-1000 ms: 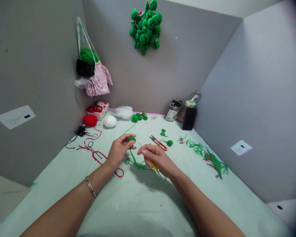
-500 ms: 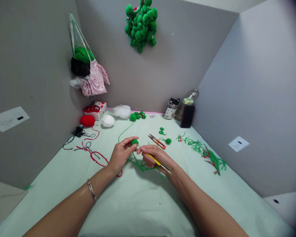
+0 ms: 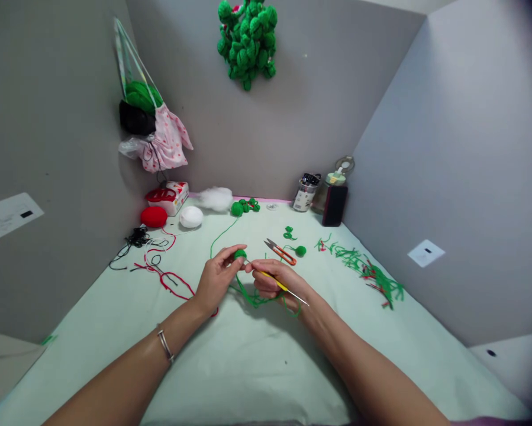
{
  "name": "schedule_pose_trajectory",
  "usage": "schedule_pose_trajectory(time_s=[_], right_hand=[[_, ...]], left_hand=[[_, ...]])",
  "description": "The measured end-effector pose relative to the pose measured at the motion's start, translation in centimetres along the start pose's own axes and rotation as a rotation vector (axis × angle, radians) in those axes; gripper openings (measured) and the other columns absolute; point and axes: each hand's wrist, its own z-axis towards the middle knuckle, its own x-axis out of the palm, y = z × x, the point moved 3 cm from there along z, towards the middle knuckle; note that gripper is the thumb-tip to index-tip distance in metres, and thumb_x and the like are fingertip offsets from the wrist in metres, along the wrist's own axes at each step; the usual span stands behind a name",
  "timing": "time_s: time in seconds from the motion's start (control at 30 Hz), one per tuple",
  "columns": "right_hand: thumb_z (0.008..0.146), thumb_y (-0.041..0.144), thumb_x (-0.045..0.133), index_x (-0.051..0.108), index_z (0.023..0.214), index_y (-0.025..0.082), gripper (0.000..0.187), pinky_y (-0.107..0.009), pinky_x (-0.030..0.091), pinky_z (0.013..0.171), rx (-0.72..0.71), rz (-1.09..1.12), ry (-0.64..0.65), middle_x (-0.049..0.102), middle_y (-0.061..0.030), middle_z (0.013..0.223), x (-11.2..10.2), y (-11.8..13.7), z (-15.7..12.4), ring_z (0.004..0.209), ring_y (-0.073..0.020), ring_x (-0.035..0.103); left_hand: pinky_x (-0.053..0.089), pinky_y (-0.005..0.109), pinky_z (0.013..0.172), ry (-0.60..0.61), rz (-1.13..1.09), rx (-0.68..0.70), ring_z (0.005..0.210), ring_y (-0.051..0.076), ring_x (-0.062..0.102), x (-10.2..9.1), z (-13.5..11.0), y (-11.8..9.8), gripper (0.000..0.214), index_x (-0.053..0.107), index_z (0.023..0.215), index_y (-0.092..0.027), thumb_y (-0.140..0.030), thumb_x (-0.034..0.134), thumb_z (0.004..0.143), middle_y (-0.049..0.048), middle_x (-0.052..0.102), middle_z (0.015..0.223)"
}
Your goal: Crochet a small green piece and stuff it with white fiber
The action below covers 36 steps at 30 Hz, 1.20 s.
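Observation:
Between the thumb and fingers of my left hand [image 3: 218, 278] is a small green crochet piece [image 3: 239, 254]. My right hand [image 3: 277, 279] grips a crochet hook [image 3: 280, 284] with a yellow handle; its thin tip meets the green piece, and its other metal end points back over my wrist. Loose green yarn [image 3: 252, 297] hangs below and between both hands. One strand runs from the left hand up to a green yarn ball [image 3: 237, 209]. Orange-handled thread snips [image 3: 281, 251] lie just beyond my right hand, beside a small green ball [image 3: 300, 251] with a yarn tail.
Red yarn [image 3: 154, 217], white yarn [image 3: 191, 217] and white stuffing [image 3: 215, 199] sit at the back left. Green yarn scraps [image 3: 367, 269] spread along the right. A pen holder [image 3: 305, 195] and a dark phone [image 3: 335, 206] stand at the back. A green crocheted bunch [image 3: 248, 44] hangs on the wall.
The whole view has shifted slightly, moving things a little left and up. Both hands keep the same hold on the crochet piece and hook, with only a slight shift of the hook.

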Motion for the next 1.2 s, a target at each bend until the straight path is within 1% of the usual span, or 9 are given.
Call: schedule_pose_trajectory(time_s=[0.13,0.27,0.4,0.5,0.57,0.73,0.87,1.03,1.2], right_hand=[[0.089,0.032,0.071,0.069,0.087,0.014,0.019,-0.021,0.015,0.041,-0.008,-0.001,-0.001,0.034,0.0132,0.038,0.0,0.1,0.0,0.039,-0.0059,0.013],[0.084,0.036,0.075,0.070,0.084,0.013,0.024,-0.021,0.016,0.040,-0.046,-0.020,-0.027,0.036,0.0130,0.038,-0.1,0.2,0.1,0.038,-0.0052,0.015],[0.081,0.039,0.076,0.072,0.083,0.012,0.027,-0.021,0.014,0.039,-0.086,-0.065,-0.055,0.042,0.0109,0.038,0.2,0.3,0.0,0.035,-0.0047,0.019],[0.081,0.038,0.077,0.072,0.082,0.012,0.026,-0.021,0.013,0.040,-0.119,-0.094,-0.072,0.046,0.0097,0.038,0.5,0.3,-0.3,0.035,-0.0041,0.023],[0.081,0.037,0.077,0.072,0.082,0.013,0.025,-0.021,0.013,0.040,-0.113,-0.101,-0.062,0.047,0.0094,0.038,0.6,0.4,-0.4,0.035,-0.0041,0.023],[0.083,0.036,0.074,0.072,0.086,0.013,0.023,-0.020,0.016,0.039,-0.008,-0.065,0.014,0.039,0.0123,0.037,0.2,0.6,-0.3,0.037,-0.0053,0.016],[0.087,0.032,0.071,0.070,0.087,0.013,0.018,-0.020,0.014,0.039,0.033,-0.034,0.053,0.034,0.0136,0.038,-0.3,0.6,-0.2,0.038,-0.0058,0.011],[0.089,0.032,0.071,0.070,0.088,0.014,0.019,-0.020,0.014,0.039,-0.004,-0.013,0.040,0.033,0.0136,0.039,-0.4,0.7,-0.2,0.039,-0.0060,0.011],[0.084,0.036,0.075,0.069,0.083,0.013,0.024,-0.021,0.015,0.039,-0.069,-0.032,0.011,0.034,0.0129,0.038,0.0,0.8,-0.2,0.038,-0.0053,0.014]], left_hand=[[0.051,0.031,0.087,0.011,0.013,0.000,0.086,0.019,0.068,0.2,-0.1,-0.2,0.040,0.077,0.121,-0.017,-0.039,0.074,0.088,0.0048,0.076,0.096],[0.053,0.033,0.087,0.048,0.015,-0.018,0.084,0.021,0.073,0.3,-0.1,-0.4,0.041,0.076,0.119,-0.015,-0.042,0.073,0.089,0.0048,0.077,0.086],[0.054,0.033,0.084,0.052,0.017,-0.037,0.081,0.021,0.073,0.2,0.1,-0.4,0.039,0.076,0.115,-0.014,-0.043,0.073,0.089,0.0040,0.077,0.080],[0.055,0.032,0.082,0.055,0.004,-0.050,0.079,0.021,0.073,0.2,0.1,-0.4,0.040,0.075,0.115,-0.013,-0.043,0.072,0.089,0.0035,0.077,0.077],[0.056,0.031,0.081,0.058,-0.007,-0.053,0.079,0.020,0.072,0.2,0.0,-0.4,0.041,0.075,0.115,-0.012,-0.044,0.072,0.089,0.0033,0.077,0.076],[0.054,0.031,0.084,0.051,-0.017,-0.027,0.082,0.019,0.070,0.4,-0.2,-0.3,0.043,0.074,0.122,-0.013,-0.041,0.072,0.089,0.0028,0.076,0.080],[0.052,0.032,0.089,0.041,-0.017,-0.004,0.087,0.019,0.069,0.4,-0.2,-0.2,0.045,0.074,0.125,-0.014,-0.039,0.072,0.089,0.0034,0.077,0.085],[0.055,0.034,0.090,0.061,-0.022,-0.021,0.089,0.022,0.075,0.4,-0.2,-0.4,0.043,0.075,0.122,-0.015,-0.042,0.073,0.089,0.0055,0.080,0.088],[0.056,0.033,0.085,0.047,-0.017,-0.046,0.086,0.023,0.076,0.4,-0.2,-0.7,0.038,0.076,0.114,-0.017,-0.043,0.075,0.087,0.0044,0.080,0.084]])
